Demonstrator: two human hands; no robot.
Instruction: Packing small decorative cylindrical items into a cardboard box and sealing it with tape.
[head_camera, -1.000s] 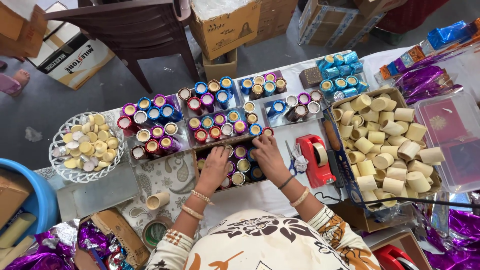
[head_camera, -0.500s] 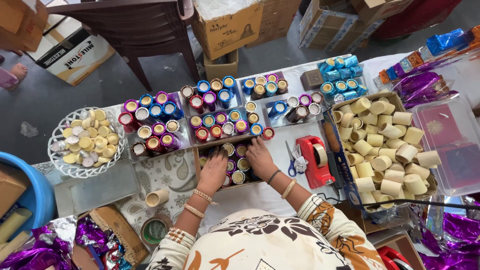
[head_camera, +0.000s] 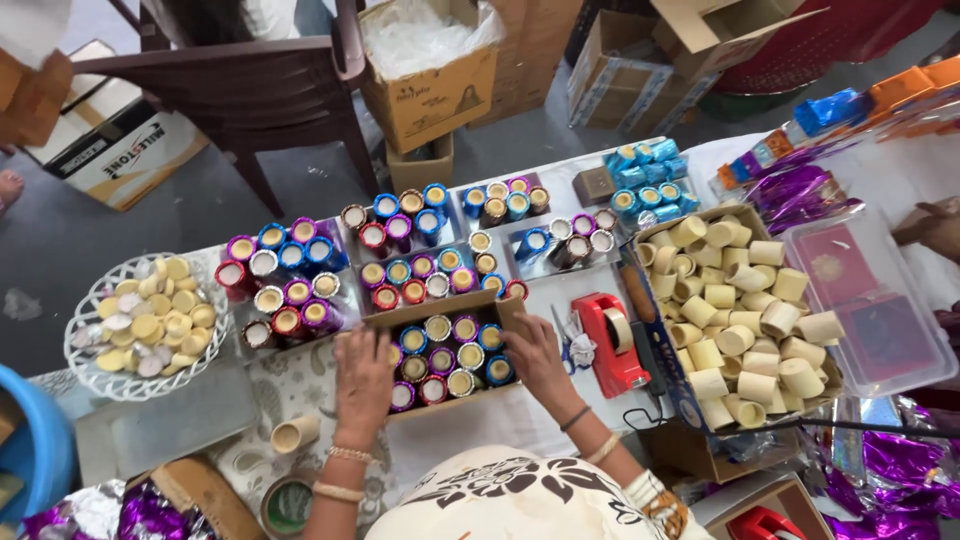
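A small open cardboard box (head_camera: 510, 306) sits on the table in front of me, packed with upright foil-wrapped tubes (head_camera: 447, 358) in blue, purple and red. My left hand (head_camera: 363, 381) rests flat against the box's left side. My right hand (head_camera: 533, 353) presses on the box's right side, fingers by the outer tubes. Both hands grip the box between them.
More groups of wrapped tubes (head_camera: 285, 275) stand behind the box. A carton of plain beige tubes (head_camera: 742, 316) lies to the right, a red tape dispenser (head_camera: 612, 341) and scissors (head_camera: 567, 340) beside it. A white basket of round caps (head_camera: 142, 325) sits left. A loose tube (head_camera: 294, 433) and a tape roll (head_camera: 286, 506) lie near me.
My hands have shifted from over the tubes outward to the sides of the small box. The view has tilted a little closer to the table.
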